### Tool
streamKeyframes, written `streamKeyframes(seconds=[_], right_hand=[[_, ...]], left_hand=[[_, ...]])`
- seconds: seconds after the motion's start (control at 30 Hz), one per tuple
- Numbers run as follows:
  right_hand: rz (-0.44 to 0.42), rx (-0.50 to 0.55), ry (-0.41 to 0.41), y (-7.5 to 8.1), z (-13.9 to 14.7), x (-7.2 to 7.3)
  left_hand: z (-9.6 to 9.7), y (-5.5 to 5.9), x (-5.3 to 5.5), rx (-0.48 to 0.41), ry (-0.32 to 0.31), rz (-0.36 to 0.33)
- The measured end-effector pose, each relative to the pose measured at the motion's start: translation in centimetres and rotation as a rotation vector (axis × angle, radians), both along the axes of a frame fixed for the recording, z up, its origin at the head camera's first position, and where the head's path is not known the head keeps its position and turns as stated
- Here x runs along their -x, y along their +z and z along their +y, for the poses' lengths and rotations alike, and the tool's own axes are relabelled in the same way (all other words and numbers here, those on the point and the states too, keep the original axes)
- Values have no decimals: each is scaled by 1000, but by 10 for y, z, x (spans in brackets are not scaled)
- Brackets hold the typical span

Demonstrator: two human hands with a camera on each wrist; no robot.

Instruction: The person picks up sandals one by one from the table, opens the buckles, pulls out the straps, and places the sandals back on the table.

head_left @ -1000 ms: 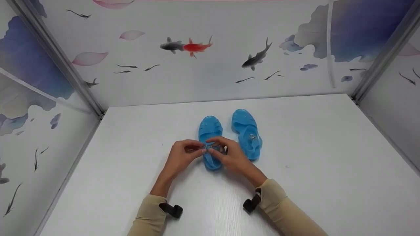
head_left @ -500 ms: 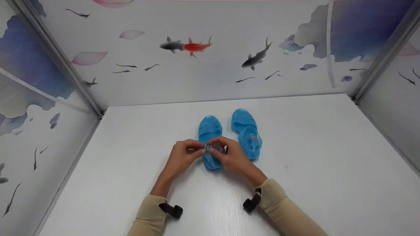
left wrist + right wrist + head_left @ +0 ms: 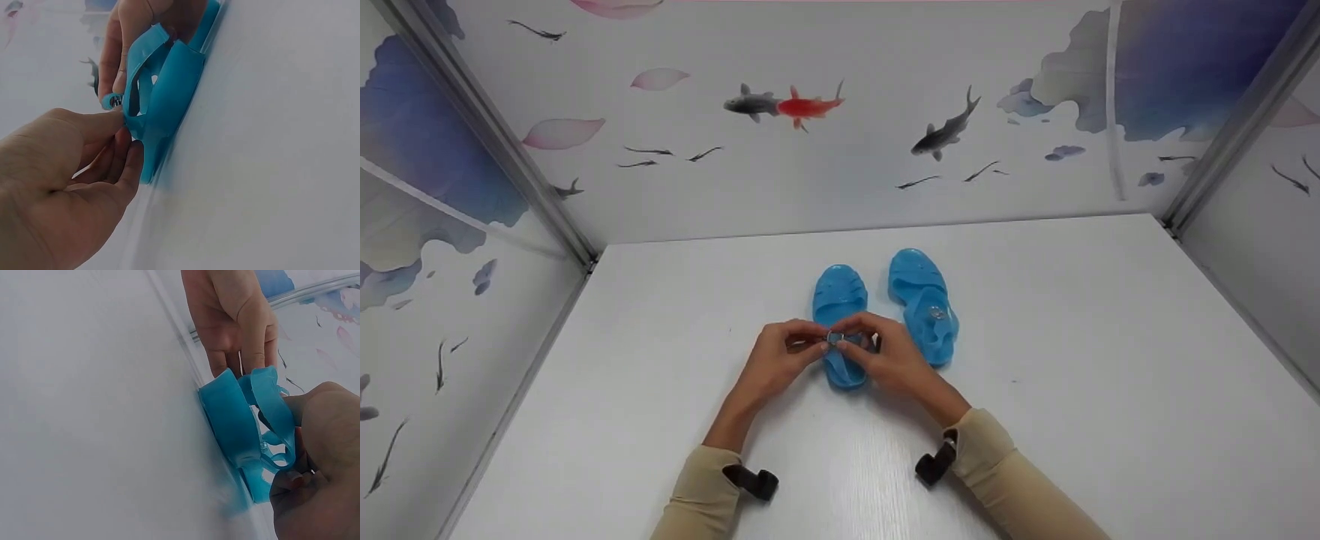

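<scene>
A blue jelly sandal (image 3: pixel 840 289) stands on the white table, toe pointing away. Over its ankle opening, both hands meet at a small metal buckle (image 3: pixel 834 338). My left hand (image 3: pixel 777 354) pinches the strap from the left with thumb and fingertips. From the right, my right hand (image 3: pixel 894 358) pinches the strap at the buckle. In the left wrist view, the strap's end with the buckle (image 3: pixel 116 101) shows by the right fingertips. The right wrist view shows the sandal's heel (image 3: pixel 228 419) standing on the table. How far the strap is threaded is hidden by fingers.
A matching blue sandal (image 3: pixel 915 271) stands just right of the right hand, its strap lying across with a round buckle (image 3: pixel 936 313). White panels printed with fish and petals (image 3: pixel 810 180) enclose the table (image 3: pixel 1080 315) at the back and sides. A black camera band sits on each wrist.
The hands stay in almost the same place. The buckle between the fingertips has turned slightly and shows a little more clearly. Both sandals have stayed where they were.
</scene>
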State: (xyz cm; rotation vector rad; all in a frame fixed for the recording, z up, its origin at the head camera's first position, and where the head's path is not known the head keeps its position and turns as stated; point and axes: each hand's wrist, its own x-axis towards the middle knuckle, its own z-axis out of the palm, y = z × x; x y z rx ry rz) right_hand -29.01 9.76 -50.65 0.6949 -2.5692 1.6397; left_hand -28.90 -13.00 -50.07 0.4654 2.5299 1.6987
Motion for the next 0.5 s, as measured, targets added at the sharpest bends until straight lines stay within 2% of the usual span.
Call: streamKeyframes(seconds=[0.33, 0.5], right_hand=[[-5, -16, -18, -2, -1, 1], [-2, -4, -15, -1, 0, 0]], left_hand=[[-1, -2, -1, -30, 3, -77], [-1, -3, -1, -37, 14, -87]])
